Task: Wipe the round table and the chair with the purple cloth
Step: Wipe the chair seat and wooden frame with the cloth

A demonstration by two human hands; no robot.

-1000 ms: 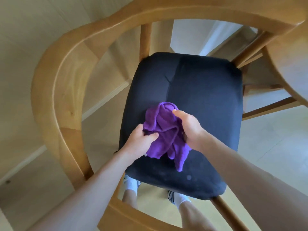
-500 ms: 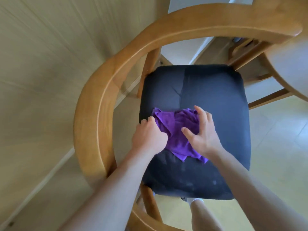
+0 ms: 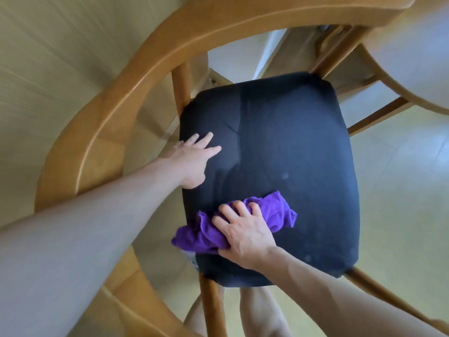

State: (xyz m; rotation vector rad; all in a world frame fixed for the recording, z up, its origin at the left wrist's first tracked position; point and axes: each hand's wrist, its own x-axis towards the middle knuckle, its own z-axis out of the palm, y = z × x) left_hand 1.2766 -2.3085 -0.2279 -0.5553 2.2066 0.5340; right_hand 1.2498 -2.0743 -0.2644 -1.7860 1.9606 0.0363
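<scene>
Left hand [image 3: 194,161] released purple cloth [image 3: 274,212]; right hand [image 3: 243,232] presses it.

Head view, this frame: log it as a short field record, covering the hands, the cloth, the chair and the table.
left hand: fingers straight, flat on the seat's left side, holds nothing
right hand: fingers curled into the purple cloth, pressing it down
cloth position: bunched, near front-left part of the seat
chair: dark cushion, curved wooden frame
cushion marks: pale spots on the right part
round table: edge at upper right
</scene>
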